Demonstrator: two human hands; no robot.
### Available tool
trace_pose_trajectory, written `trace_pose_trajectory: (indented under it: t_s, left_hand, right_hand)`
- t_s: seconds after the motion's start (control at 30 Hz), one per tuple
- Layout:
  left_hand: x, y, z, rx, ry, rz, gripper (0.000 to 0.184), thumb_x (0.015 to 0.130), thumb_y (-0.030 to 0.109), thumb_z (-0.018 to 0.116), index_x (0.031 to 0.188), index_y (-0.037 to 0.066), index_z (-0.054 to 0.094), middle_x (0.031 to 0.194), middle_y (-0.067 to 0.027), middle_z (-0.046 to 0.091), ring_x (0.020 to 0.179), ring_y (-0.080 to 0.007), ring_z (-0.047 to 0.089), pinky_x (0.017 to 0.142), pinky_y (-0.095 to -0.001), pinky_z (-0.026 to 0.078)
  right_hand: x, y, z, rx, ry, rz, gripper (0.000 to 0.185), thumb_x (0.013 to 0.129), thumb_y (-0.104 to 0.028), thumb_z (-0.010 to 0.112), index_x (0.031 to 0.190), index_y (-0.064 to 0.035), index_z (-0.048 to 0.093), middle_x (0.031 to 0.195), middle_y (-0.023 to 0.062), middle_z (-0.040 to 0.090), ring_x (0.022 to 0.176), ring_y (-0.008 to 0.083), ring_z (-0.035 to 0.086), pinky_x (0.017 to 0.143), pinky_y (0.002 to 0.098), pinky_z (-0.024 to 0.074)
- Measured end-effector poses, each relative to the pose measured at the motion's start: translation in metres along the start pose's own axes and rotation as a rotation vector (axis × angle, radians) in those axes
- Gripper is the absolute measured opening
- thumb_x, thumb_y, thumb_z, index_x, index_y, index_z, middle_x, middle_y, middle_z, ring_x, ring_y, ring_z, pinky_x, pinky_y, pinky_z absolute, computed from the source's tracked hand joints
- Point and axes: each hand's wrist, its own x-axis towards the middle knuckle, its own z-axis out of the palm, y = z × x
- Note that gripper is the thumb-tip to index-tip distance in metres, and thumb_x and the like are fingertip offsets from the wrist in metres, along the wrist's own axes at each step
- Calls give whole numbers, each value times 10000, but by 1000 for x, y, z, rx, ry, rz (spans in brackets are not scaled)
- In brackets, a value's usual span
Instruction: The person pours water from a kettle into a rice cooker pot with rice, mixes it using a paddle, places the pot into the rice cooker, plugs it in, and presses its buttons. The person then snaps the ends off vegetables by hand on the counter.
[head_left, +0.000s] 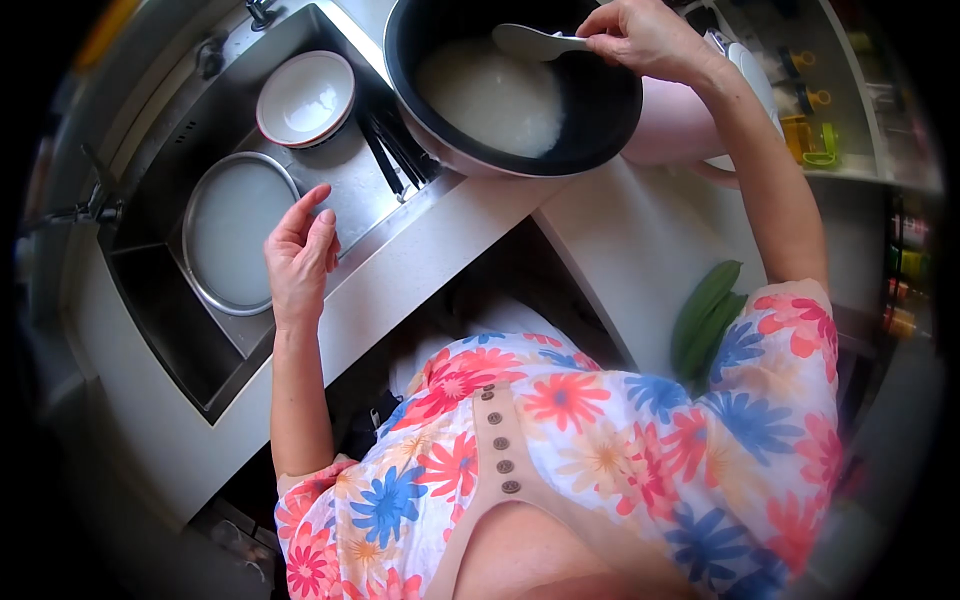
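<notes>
My right hand [645,40] grips the handle of a white rice paddle [535,43] and holds it over a large black-lined pot [600,125]. Pale, whitish rice or porridge [495,95] covers the bottom of that pot, which stands at the sink's right edge. The paddle's head is above the contents, near the far wall. Over the near rim of the sink, my left hand [303,255] is raised with its fingers apart and nothing in it. Just left of it, a round metal pan [240,235] with cloudy liquid sits in the sink.
A white bowl with a red rim [305,98] and several dark chopsticks [385,150] are in the steel sink [165,290]. Green vegetables [708,315] lie on the right counter. A pink appliance [665,125] stands behind my right forearm, with shelves of bottles [800,130] beyond.
</notes>
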Motion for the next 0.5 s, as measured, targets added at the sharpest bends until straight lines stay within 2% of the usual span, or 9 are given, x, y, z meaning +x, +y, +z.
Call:
trace_pose_trajectory:
  t_s: [0.1,0.2,0.23,0.33,0.5]
  left_hand:
    - [-1,-1,-1,11,6,-1,308,873,154,588,1139,-2,568,642,19,510,533,-45,459,450,-178,378]
    - [-2,-2,0,11,13,0,310,872,156,590,1139,0,569,639,17,513,528,-44,459,443,-174,376]
    - [-2,-2,1,9,16,1,310,872,156,590,1140,1,569,639,17,514,527,-43,459,441,-173,375]
    - [-2,-4,1,5,15,7,307,872,155,591,1137,2,571,639,17,517,526,-42,459,440,-171,376]
    - [-1,-2,7,-9,10,-11,304,871,154,594,1135,4,574,637,19,514,525,-41,458,437,-174,376]
  right_hand:
    - [1,0,1,-94,58,25,236,759,-209,579,889,-39,679,798,164,660,746,266,648,694,347,497]
    - [1,7,23,-48,116,-66,207,808,-113,590,955,18,651,758,139,653,669,225,622,645,296,494]
    - [-5,-3,18,-9,35,-28,212,808,-111,582,963,20,645,811,162,657,713,263,631,687,305,499]
    - [-17,-14,25,84,36,-130,226,784,-122,576,948,11,656,772,143,656,697,206,630,669,296,506]
    - [-30,-26,20,299,-148,-164,236,788,-130,578,955,19,652,802,156,659,735,229,633,713,310,502]
